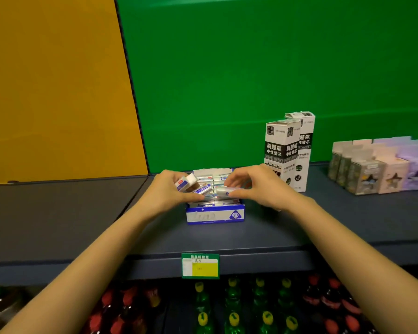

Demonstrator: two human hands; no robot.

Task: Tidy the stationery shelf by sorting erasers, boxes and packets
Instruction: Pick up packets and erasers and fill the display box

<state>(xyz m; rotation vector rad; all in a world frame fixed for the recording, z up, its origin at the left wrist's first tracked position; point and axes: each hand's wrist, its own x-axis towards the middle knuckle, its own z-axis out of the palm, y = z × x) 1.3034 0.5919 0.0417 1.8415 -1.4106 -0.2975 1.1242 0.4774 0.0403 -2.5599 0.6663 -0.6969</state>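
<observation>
The blue-and-white eraser box (215,216), just below the left hand (168,192) and right hand (258,186), carries "2B" in a rounded triangle on its front. The tall white boxes (287,150) behind the right hand read "刷题笔 中性替芯" on black bands — one shows "0.5" low down. Print on the erasers (186,182) in the hands, and on the green price tag (200,265) on the shelf edge below them, is too blurred to read.

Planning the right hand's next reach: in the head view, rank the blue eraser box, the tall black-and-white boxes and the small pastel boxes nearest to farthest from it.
1. Blue eraser box: directly under the right hand.
2. Tall black-and-white boxes: just behind it, to the right.
3. Small pastel boxes: far right on the shelf.
</observation>
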